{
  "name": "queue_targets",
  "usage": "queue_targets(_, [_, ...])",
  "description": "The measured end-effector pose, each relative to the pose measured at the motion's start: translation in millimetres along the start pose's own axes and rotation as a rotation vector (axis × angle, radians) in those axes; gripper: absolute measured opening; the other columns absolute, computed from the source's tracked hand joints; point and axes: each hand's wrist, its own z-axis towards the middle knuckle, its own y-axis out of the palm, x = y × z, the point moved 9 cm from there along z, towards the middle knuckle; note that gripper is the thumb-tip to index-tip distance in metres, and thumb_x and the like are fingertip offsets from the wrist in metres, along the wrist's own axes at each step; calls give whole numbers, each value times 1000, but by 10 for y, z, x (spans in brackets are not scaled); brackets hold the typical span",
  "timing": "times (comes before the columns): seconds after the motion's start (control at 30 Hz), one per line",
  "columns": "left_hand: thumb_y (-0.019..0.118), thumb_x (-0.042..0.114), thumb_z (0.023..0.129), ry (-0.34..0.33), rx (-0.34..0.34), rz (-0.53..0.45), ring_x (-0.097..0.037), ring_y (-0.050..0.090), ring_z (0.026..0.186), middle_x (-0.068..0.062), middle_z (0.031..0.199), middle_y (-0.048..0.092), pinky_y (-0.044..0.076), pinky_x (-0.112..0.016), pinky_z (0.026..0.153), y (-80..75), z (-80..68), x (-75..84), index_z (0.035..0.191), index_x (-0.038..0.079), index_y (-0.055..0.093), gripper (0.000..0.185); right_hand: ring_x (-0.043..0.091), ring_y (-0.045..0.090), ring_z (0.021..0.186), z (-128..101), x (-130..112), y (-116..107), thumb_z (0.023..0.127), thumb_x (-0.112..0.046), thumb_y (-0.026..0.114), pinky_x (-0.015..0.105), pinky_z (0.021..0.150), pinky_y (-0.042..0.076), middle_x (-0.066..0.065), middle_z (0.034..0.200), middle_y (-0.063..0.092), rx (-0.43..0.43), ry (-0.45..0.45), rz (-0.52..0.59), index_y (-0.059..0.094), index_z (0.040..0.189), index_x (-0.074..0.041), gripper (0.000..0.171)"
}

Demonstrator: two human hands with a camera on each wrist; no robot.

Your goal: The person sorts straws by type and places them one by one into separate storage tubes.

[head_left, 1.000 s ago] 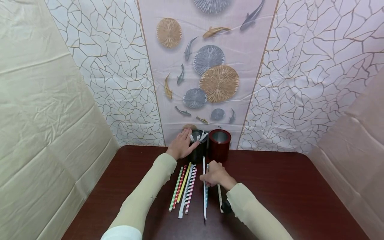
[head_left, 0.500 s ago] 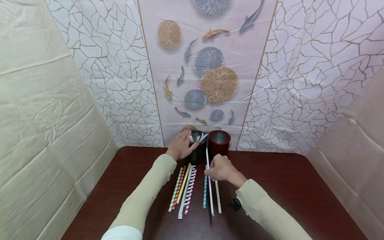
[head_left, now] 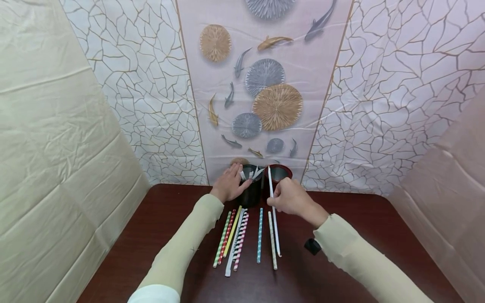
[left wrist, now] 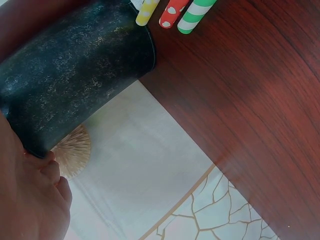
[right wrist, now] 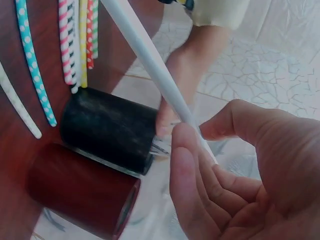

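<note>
My right hand (head_left: 291, 198) pinches a white paper-wrapped straw (head_left: 275, 229) between thumb and fingers. The straw's upper end overlaps the dark red cup (right wrist: 80, 187) in the head view, and its lower end slants toward me. In the right wrist view the wrapped straw crosses from top left to the fingertips. My left hand (head_left: 228, 184) lies with extended fingers along the rim of the black cup (left wrist: 85, 75). Torn white paper wrappers (head_left: 256, 173) stick out of that cup. To the right of it, close by, stands the red cup.
Left of centre lie green-striped (head_left: 221, 240), red dotted (head_left: 227, 236), yellow (head_left: 232, 232), black-striped and pink-striped (head_left: 241, 242) straws, with a white wrapper (head_left: 229, 265). A blue dotted straw (head_left: 259, 235) and a pale straw (head_left: 270, 235) lie farther right. A patterned cloth backdrop rises behind the table.
My right hand has moved right and away from me, carrying the white wrapped straw past the blue and pale straws and up toward the red cup. My left hand stays at the black cup.
</note>
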Motion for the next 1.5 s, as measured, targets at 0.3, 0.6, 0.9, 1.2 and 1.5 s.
queue_targets(0.3, [17, 68, 110, 2, -2, 7, -27, 10, 167, -13, 179, 9, 15, -41, 136, -5, -9, 10, 169, 3, 12, 88, 9, 62, 51, 31, -244, -493, 89, -19, 75, 30, 57, 51, -4, 59, 71, 215, -134, 5, 75, 72, -11, 18])
queue_targets(0.6, [15, 69, 109, -1, -16, 14, -26, 10, 167, -13, 179, 8, 15, -40, 136, 13, 13, -1, 169, 4, 10, 89, 18, 76, 66, 49, -545, -1004, 85, -17, 75, 40, 66, 63, 8, 75, 80, 458, -252, 35, 81, 81, -4, 15])
queue_targets(0.9, [17, 68, 109, -3, 0, 7, -28, 13, 167, -14, 179, 10, 17, -41, 136, 30, 31, -9, 169, 3, 14, 88, 24, 78, 72, 141, -774, -1235, 89, -18, 68, 42, 69, 64, 11, 82, 81, 554, -271, 19, 79, 87, -4, 17])
queue_targets(1.2, [16, 69, 109, 3, -11, 7, -27, 12, 167, -14, 179, 10, 16, -41, 136, 15, 11, -7, 169, 3, 12, 89, 24, 78, 74, 237, -944, -1359, 93, -19, 68, 42, 73, 64, 11, 84, 81, 653, -341, 69, 75, 93, -3, 17])
queue_targets(1.5, [16, 68, 109, -15, -40, 30, -26, 9, 167, -12, 179, 7, 15, -40, 136, 75, 87, -45, 169, 5, 10, 87, 25, 76, 71, 337, -885, -1455, 95, -16, 69, 40, 70, 64, 14, 83, 79, 828, -437, 155, 74, 93, 0, 17])
